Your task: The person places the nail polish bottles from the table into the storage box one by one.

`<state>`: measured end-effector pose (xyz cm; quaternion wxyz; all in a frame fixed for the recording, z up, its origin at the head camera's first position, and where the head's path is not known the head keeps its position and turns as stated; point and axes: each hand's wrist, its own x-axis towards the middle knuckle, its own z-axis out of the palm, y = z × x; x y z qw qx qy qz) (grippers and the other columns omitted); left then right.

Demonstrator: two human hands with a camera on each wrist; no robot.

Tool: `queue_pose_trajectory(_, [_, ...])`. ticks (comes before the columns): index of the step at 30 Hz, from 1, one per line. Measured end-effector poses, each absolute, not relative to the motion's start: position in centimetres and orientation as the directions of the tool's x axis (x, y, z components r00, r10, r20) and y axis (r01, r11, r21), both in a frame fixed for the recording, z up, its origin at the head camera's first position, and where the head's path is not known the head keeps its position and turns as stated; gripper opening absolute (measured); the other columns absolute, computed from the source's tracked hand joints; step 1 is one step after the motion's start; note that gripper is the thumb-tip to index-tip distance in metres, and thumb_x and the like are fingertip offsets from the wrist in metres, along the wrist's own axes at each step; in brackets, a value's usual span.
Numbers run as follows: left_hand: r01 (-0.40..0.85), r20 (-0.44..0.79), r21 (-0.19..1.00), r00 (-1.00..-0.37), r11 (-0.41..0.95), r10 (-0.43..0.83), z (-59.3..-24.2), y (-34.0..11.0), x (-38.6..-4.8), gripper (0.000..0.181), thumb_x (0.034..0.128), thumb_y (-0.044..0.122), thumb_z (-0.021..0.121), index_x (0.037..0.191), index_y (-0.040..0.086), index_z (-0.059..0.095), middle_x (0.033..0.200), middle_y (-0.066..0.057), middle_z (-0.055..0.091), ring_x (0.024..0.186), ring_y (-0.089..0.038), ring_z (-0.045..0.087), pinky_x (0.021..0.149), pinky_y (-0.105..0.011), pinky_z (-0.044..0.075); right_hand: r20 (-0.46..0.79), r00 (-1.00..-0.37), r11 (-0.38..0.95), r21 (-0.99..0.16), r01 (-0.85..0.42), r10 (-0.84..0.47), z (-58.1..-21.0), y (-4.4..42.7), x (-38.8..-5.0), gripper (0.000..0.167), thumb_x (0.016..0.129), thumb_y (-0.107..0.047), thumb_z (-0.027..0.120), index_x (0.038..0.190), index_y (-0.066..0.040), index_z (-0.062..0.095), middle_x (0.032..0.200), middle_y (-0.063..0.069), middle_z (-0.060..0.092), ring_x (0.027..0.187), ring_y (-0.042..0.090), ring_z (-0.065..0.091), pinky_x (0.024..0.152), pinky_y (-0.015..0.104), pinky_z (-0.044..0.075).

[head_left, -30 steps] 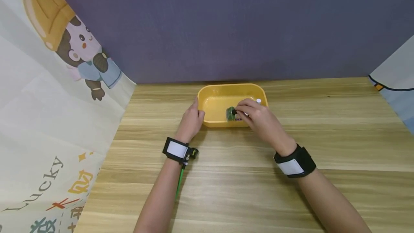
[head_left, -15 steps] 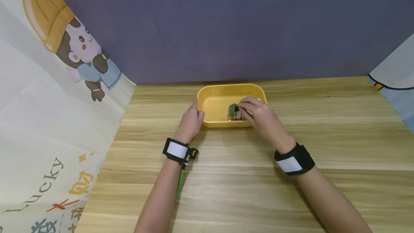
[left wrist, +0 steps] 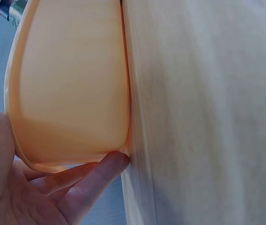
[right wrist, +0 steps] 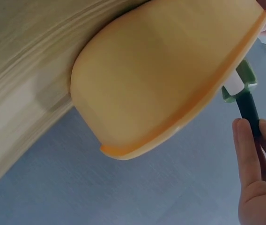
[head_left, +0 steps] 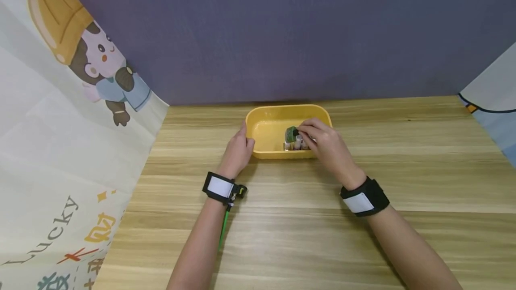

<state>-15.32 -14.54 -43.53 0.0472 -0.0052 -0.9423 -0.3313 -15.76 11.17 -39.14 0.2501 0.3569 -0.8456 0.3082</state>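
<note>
My left hand (head_left: pixel 238 153) grips the left end of a yellow plastic basin (head_left: pixel 264 135); in the left wrist view its fingers (left wrist: pixel 93 183) curl under the end wall. A small green bottle (head_left: pixel 290 134) with a dark cap is tilted over the basin's right half. The right hand (head_left: pixel 328 147) pinches that cap (right wrist: pixel 249 110) between thumb and fingertips. Below the green bottle, several small bottles (head_left: pixel 298 143) with pale tops stand against the near wall inside the basin, partly hidden by the right hand and the rim.
The basin stands on a wood-grain table (head_left: pixel 306 236) near its back edge. A dark blue-grey panel (head_left: pixel 282 35) rises behind. At the left hangs a printed white cloth (head_left: pixel 52 147). A green cord (head_left: pixel 224 227) runs from the left wrist strap (head_left: pixel 219 187).
The right hand has lifted the green bottle slightly, back and a little to the right. More of the small bottles below shows. My left hand stays on the basin.
</note>
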Motion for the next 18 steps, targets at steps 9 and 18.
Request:
queue_pose_trajectory(9, [0.026,0.078,0.627,-0.996,0.779,-0.03,-43.5,-14.6,-15.3,0.065,0.1008,0.017,0.043,0.158,0.001,0.017,0.097,-0.015,0.058,0.055,-0.017,0.046,0.055,-0.031,0.045,0.659,-0.623,0.556,-0.355,-0.751,-0.422,-39.6,10.9,-16.0,0.017,0.086,0.003,0.072,0.102,0.007,0.074,0.103,0.015,0.066,0.091,0.028,0.068,0.076,0.038,0.058])
queue_pose_trajectory(18, [0.027,0.087,0.617,-0.996,0.787,-0.034,-43.7,-14.5,-15.4,0.064,0.1003,0.017,0.043,0.157,0.0,0.019,0.131,-0.019,0.056,0.058,-0.018,0.046,0.058,-0.031,0.045,0.665,-0.629,0.569,-0.357,-0.741,-0.402,-40.3,10.9,-16.4,0.017,0.086,0.001,0.072,0.102,0.007,0.073,0.102,0.015,0.065,0.091,0.028,0.067,0.076,0.038,0.058])
